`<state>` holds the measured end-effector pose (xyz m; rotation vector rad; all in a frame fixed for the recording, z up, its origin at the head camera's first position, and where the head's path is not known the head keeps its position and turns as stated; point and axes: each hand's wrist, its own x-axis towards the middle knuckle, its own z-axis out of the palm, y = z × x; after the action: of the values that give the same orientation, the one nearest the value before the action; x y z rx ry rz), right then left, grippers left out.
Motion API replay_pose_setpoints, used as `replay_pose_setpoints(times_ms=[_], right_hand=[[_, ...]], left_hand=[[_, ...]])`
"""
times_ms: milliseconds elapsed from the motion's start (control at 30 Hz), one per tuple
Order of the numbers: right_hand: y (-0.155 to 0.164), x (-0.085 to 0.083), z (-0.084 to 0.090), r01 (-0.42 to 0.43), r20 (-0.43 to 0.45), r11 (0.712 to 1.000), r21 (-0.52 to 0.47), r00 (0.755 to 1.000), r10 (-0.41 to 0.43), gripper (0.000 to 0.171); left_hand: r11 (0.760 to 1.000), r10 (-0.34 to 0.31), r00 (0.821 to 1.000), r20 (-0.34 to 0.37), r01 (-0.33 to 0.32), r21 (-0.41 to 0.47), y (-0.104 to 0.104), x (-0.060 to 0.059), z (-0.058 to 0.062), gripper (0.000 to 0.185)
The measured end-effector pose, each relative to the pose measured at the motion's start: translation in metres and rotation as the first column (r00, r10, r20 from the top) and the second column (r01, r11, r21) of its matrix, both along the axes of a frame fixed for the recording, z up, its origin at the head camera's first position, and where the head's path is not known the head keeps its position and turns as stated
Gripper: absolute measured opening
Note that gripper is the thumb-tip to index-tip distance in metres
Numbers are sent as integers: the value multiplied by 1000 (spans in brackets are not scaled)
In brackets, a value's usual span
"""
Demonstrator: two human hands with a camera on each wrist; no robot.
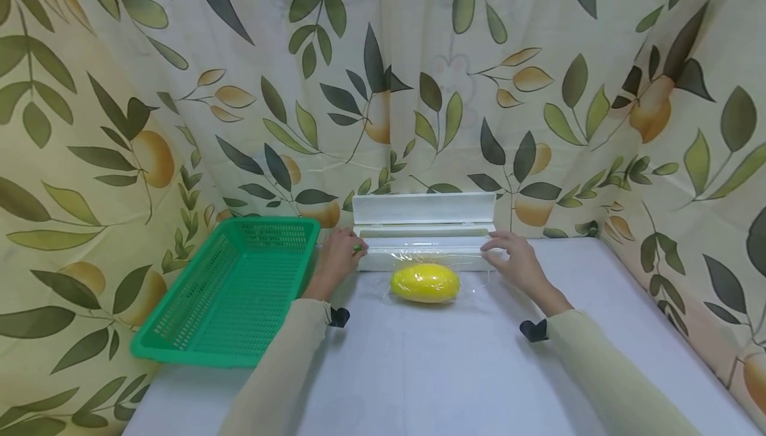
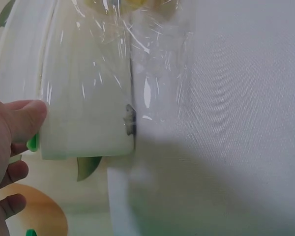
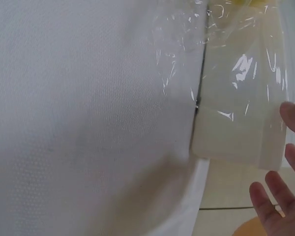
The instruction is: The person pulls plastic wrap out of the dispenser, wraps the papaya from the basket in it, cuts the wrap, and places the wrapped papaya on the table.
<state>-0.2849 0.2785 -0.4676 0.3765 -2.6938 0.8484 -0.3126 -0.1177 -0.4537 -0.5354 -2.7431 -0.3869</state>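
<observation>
A white cling film dispenser point(image 1: 419, 262) lies at the back of the table with its lid point(image 1: 423, 209) raised. Clear film point(image 2: 152, 73) hangs over its front edge and spreads around a glossy yellow oval object point(image 1: 425, 283) just in front. At the dispenser's left end, my left hand point(image 1: 340, 256) pinches a small green slide cutter point(image 2: 33, 142), mostly covered by thumb and fingers. My right hand point(image 1: 516, 260) is at the opposite end, thumb at the box edge and the other fingers spread apart past its corner.
To the left stands a green plastic basket point(image 1: 224, 359) with perforated sides, its right rim close to my left forearm. A white cloth covers the table point(image 1: 431, 376). Leaf-patterned curtains point(image 1: 419, 77) hang behind and on both sides.
</observation>
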Motion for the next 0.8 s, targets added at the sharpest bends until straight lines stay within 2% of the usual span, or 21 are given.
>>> replay_pose_setpoints(times_ms=[167,433,633,800], right_hand=[[-2,-1,-3,3,-55,1000,-2,998,-3,8],[-2,2,7,-21,-62,1000,-10,998,20,8],[0,8,16,-54,-34,999,7,998,54,9],[2,16,23,-93,-1,995,26,996,93,11]], left_hand=[[999,-26,998,-53,27,27,0,2,-2,6],[999,-21,996,-87,24,34,-1,5,1,6],[995,-10,995,-97,20,93,-3,12,2,4],[991,-11,994,-113,26,134,-5,23,-1,5]])
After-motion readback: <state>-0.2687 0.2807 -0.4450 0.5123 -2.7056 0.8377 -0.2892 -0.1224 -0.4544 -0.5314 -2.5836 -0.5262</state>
